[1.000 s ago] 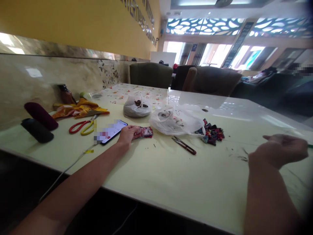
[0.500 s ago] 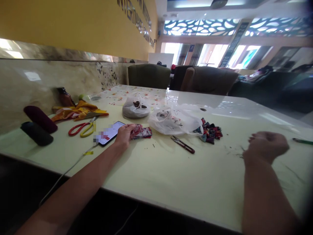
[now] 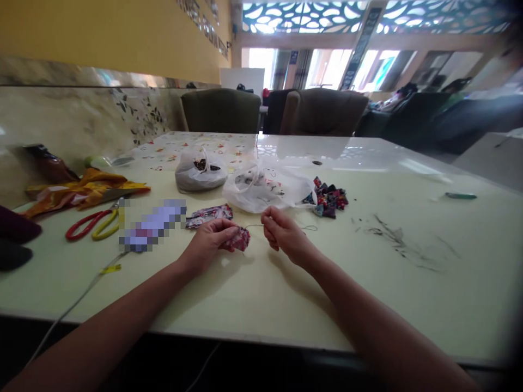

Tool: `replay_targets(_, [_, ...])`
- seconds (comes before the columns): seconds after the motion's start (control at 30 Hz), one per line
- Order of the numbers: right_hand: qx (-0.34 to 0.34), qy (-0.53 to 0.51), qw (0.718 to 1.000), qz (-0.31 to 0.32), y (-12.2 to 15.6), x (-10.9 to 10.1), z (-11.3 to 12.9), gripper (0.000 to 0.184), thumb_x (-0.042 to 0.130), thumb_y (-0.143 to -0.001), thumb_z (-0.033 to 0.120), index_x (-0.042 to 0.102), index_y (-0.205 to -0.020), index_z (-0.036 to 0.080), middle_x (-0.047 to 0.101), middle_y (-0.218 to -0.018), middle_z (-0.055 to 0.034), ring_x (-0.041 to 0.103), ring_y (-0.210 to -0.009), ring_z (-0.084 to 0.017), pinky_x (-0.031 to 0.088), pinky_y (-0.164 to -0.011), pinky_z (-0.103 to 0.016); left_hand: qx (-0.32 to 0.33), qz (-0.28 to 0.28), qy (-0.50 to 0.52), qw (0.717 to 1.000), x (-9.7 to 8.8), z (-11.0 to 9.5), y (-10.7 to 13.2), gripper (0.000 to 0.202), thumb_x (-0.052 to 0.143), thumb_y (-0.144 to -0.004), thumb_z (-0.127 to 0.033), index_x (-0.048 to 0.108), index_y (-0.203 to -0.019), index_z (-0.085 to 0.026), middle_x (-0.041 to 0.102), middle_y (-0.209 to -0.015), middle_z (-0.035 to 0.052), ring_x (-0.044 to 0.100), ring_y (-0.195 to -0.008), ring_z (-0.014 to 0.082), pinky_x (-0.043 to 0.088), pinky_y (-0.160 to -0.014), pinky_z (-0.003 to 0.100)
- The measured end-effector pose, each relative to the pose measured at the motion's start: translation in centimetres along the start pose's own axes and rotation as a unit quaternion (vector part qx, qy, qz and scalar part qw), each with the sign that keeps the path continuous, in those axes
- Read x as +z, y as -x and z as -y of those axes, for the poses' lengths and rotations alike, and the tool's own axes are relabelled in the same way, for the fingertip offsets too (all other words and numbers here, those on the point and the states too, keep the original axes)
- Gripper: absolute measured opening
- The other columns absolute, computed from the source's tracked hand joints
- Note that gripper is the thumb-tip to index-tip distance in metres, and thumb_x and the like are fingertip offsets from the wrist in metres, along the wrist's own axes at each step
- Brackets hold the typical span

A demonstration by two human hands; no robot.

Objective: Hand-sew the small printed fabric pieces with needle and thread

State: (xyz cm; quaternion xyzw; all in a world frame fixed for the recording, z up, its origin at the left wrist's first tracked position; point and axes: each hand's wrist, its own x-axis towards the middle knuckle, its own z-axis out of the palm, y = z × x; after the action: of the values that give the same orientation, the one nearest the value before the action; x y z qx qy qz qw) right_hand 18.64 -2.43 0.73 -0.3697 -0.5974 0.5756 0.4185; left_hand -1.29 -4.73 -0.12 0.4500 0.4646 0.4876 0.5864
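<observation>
My left hand (image 3: 206,242) pinches a small piece of red-and-white patterned fabric (image 3: 240,239) just above the tabletop. A short way to the right, my right hand (image 3: 286,234) is closed, fingertips together on a thin dark thread (image 3: 255,225). The thread spans the gap between the fabric and my right fingers, and a loop of it shows beyond that hand. Any needle is too small to make out. Behind my left hand lies a stack of similar patterned fabric pieces (image 3: 209,214), flat on the table.
White plastic bags (image 3: 267,198) stand behind my hands, with dark patterned fabric bits (image 3: 330,198) beside them. Scissors with red and yellow handles (image 3: 102,223), a phone (image 3: 157,223) and orange cloth (image 3: 90,188) lie left. Thread scraps (image 3: 392,237) and a green tool (image 3: 461,195) lie right.
My right hand has come in from the far right to beside my left. My left hand has moved off the stack with one fabric piece. The view has turned right.
</observation>
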Motion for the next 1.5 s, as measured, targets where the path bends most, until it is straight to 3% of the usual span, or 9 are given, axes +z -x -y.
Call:
replay_targets(0.1, [-0.005, -0.06, 0.997, 0.042, 0.2, 0.3, -0.1, 0.023, 0.056, -0.089, 0.04, 0.047, -0.101, 0.023, 0.038, -0.052, 0.0121, 0.032, -0.041, -0.007, 0.033, -0.041, -0.019, -0.002, 0.004, -0.006, 1.0, 0.2, 0.2, 0.1, 0.023, 0.081, -0.069, -0.032, 0.07, -0.082, -0.016, 0.071, -0.075, 0.0036, 0.065, -0.064, 0.0149, 0.05, -0.06, 0.026])
replay_targets(0.2, [-0.014, -0.055, 0.995, 0.084, 0.3, 0.3, -0.3, 0.027, 0.058, -0.088, 0.038, 0.048, -0.108, 0.022, 0.048, -0.053, 0.0106, 0.041, -0.041, -0.008, 0.037, -0.044, -0.02, 0.003, 0.02, -0.012, 1.0, 0.2, 0.3, 0.2, 0.023, 0.08, -0.07, -0.032, 0.068, -0.083, -0.016, 0.071, -0.075, 0.0028, 0.064, -0.063, 0.0137, 0.049, -0.06, 0.026])
replay_targets(0.4, [-0.03, 0.142, 0.986, 0.081, 0.2, 0.4, -0.7, 0.009, 0.054, -0.089, 0.028, 0.055, -0.089, 0.02, 0.057, -0.058, 0.0049, 0.05, -0.045, -0.009, 0.04, -0.048, -0.021, 0.013, 0.012, -0.023, 1.0, 0.2, 0.0, 0.3, 0.022, 0.079, -0.07, -0.032, 0.069, -0.081, -0.016, 0.069, -0.073, 0.0027, 0.062, -0.062, 0.0134, 0.049, -0.059, 0.025])
replay_targets(0.5, [-0.068, 0.249, 0.964, 0.06, 0.4, 0.3, -0.2, 0.013, 0.051, -0.09, 0.023, 0.055, -0.078, 0.019, 0.059, -0.06, 0.0034, 0.051, -0.047, -0.009, 0.04, -0.051, -0.022, 0.008, -0.004, -0.022, 1.0, 0.3, -0.1, 0.2, 0.022, 0.08, -0.069, -0.031, 0.07, -0.08, -0.016, 0.069, -0.073, 0.0028, 0.06, -0.06, 0.0129, 0.048, -0.058, 0.025])
replay_targets(0.67, [-0.102, 0.342, 0.931, 0.08, 0.7, -0.1, 0.6, 0.012, 0.053, -0.089, 0.014, 0.06, -0.079, 0.018, 0.06, -0.06, 0.0028, 0.052, -0.053, -0.01, 0.037, -0.058, -0.022, 0.014, -0.016, -0.021, 1.0, 0.2, 0.0, 0.1, 0.022, 0.08, -0.069, -0.031, 0.069, -0.081, -0.015, 0.069, -0.074, 0.0022, 0.059, -0.059, 0.0116, 0.049, -0.059, 0.025])
replay_targets(0.83, [-0.211, 0.338, 0.917, 0.001, 0.6, -0.6, 1.1, 0.015, 0.058, -0.088, 0.018, 0.062, -0.074, 0.017, 0.057, -0.078, -0.0024, 0.054, -0.072, -0.013, 0.039, -0.068, -0.026, 0.032, -0.013, -0.024, 0.999, 0.0, 0.2, 0.0, 0.022, 0.08, -0.07, -0.031, 0.067, -0.081, -0.017, 0.068, -0.072, 0.0004, 0.058, -0.059, 0.0106, 0.048, -0.059, 0.024])
replay_targets(1.17, [-0.19, 0.326, 0.926, 0.0, 0.9, 0.9, 0.4, 0.014, 0.06, -0.087, 0.016, 0.063, -0.074, 0.017, 0.062, -0.075, -0.0027, 0.057, -0.071, -0.015, 0.04, -0.067, -0.026, 0.031, 0.019, -0.029, 0.999, 0.0, 0.4, 0.2, 0.021, 0.077, -0.074, -0.031, 0.067, -0.084, -0.015, 0.068, -0.072, 0.0023, 0.058, -0.062, 0.0117, 0.048, -0.064, 0.026])
replay_targets(1.5, [-0.173, 0.325, 0.93, -0.012, 0.8, 0.8, 0.3, 0.011, 0.06, -0.086, 0.014, 0.069, -0.08, 0.014, 0.065, -0.077, -0.0031, 0.057, -0.072, -0.014, 0.041, -0.07, -0.026, 0.041, 0.023, -0.033, 0.998, 0.0, 0.4, 0.2, 0.021, 0.076, -0.076, -0.031, 0.065, -0.084, -0.015, 0.068, -0.071, 0.0013, 0.057, -0.06, 0.0109, 0.047, -0.063, 0.026])
